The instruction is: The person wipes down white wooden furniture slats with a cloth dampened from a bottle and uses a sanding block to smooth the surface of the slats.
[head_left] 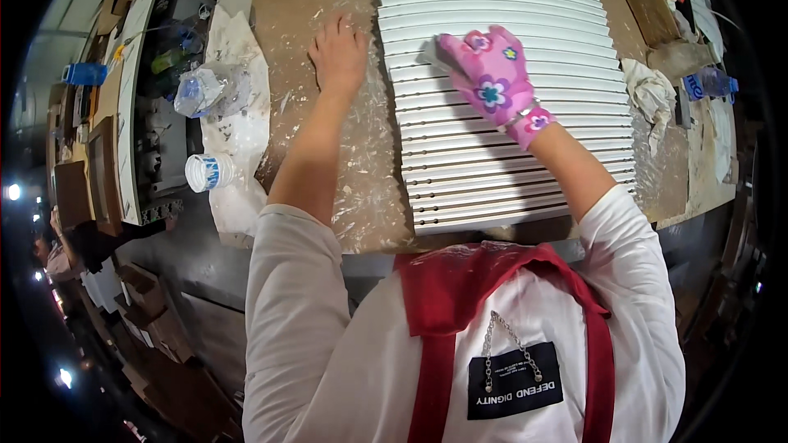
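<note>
White slats (525, 176) lie side by side in a long row across the table, with small dark holes near their left ends. Over them is my right hand (494, 74), in a pink glove with a flower pattern. Its fingers are closed on a flat greyish piece (431, 53), which sticks out at the left; its exact kind I cannot make out. My bare left hand (339, 56) rests on the brown tabletop (361, 189) just left of the slats, fingers stretched out and holding nothing.
At left, a crumpled clear plastic bottle (201, 92) and a white tub (203, 172) stand on a stained pale cloth (238, 135). A rag (651, 97) and a bottle with a blue label (707, 84) lie at right. Another person (98, 238) is at the far left.
</note>
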A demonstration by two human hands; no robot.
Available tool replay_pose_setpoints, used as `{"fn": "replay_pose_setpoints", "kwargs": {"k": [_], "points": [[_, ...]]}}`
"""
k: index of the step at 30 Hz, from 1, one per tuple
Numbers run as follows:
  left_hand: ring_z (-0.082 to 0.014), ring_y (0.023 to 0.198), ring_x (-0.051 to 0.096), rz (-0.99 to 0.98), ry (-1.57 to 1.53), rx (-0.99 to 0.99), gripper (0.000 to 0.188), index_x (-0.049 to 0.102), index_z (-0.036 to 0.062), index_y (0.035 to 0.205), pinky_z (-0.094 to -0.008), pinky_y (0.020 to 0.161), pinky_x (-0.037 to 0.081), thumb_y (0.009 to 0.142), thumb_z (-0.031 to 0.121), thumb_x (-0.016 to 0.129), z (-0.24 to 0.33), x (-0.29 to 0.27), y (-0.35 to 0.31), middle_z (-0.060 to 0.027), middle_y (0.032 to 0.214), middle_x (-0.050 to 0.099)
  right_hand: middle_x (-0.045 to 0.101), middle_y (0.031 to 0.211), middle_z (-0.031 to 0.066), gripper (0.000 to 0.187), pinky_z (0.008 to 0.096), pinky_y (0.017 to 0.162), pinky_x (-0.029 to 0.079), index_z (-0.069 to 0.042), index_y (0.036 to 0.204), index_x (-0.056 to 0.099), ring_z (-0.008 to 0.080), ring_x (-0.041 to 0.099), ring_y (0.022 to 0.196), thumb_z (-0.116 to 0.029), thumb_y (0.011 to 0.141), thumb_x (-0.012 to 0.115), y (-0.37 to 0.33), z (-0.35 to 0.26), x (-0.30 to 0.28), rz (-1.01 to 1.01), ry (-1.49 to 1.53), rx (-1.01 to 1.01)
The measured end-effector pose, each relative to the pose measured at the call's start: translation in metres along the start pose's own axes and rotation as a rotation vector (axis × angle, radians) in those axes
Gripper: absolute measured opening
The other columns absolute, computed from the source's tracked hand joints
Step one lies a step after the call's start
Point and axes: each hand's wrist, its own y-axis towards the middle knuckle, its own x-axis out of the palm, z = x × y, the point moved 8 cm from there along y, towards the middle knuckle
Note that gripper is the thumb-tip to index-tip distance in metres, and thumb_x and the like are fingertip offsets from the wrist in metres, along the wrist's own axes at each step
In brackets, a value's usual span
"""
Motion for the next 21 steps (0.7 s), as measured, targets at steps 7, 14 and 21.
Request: {"fn": "replay_pose_setpoints", "kwargs": {"k": [7, 14, 21], "points": [[-0.0350, 0.121, 0.048, 0.081, -0.015, 0.082, 0.045, 0.050, 0.0095, 0.132, -0.0523, 0.100, 0.036, 0.091, 0.030, 0.049, -0.031, 0.016, 0.001, -0.0114, 0.137, 0.048, 0.054, 0.066, -0.0007, 0.028, 0.0432, 0.082, 0.047, -0.020, 0.108, 0.055, 0.0197, 0.059, 0.062, -0.022, 0.081, 0.059, -0.014, -0.027, 0.011, 0.107, 0.147, -0.126], [-0.0298, 0.123, 0.047, 0.038, 0.043, 0.072, 0.041, 0.051, 0.0116, 0.131, -0.0515, 0.101, 0.033, 0.092, 0.024, 0.048, 0.000, 0.001, 0.000, -0.0091, 0.137, 0.047, 0.066, 0.092, 0.0174, 0.030, 0.0501, 0.074, 0.048, -0.012, 0.115, 0.055, 0.0374, 0.064, 0.081, -0.025, 0.088, 0.055, -0.173, 0.272, -0.058, -0.021, -0.205, 0.629], [-0.0318, 0.119, 0.048, 0.058, 0.005, 0.102, 0.041, 0.052, 0.0093, 0.130, -0.0472, 0.100, 0.035, 0.093, 0.026, 0.048, -0.013, -0.004, 0.012, -0.0126, 0.131, 0.051, 0.064, 0.109, 0.0078, 0.044, 0.0297, 0.087, 0.047, -0.005, 0.129, 0.054, 0.0182, 0.060, 0.099, -0.019, 0.088, 0.063, -0.221, 0.344, -0.026, 0.469, 0.800, 1.047]]}}
